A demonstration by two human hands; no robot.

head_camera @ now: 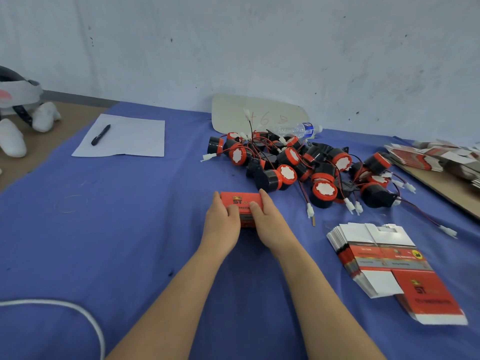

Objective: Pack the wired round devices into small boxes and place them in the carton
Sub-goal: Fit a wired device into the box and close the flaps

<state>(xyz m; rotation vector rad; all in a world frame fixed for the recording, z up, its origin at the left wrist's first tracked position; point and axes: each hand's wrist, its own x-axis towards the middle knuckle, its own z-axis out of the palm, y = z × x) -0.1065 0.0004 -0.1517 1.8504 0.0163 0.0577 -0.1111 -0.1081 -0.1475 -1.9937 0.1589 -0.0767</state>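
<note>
Both hands grip one small red box (241,203) on the blue cloth (130,229), centre of table. Left hand (220,222) clasps its left end, thumb on top; right hand (270,219) clasps the right end, thumb on top. Pile of black-and-red round devices (306,165) with wires lies just beyond, far right. Stack of flat unfolded boxes (384,258) near right. Paper (124,137) with pen (100,135) far left. Water bottle (301,129) behind the pile.

Pen (100,135) on paper (130,137), bottle (298,130)
</note>
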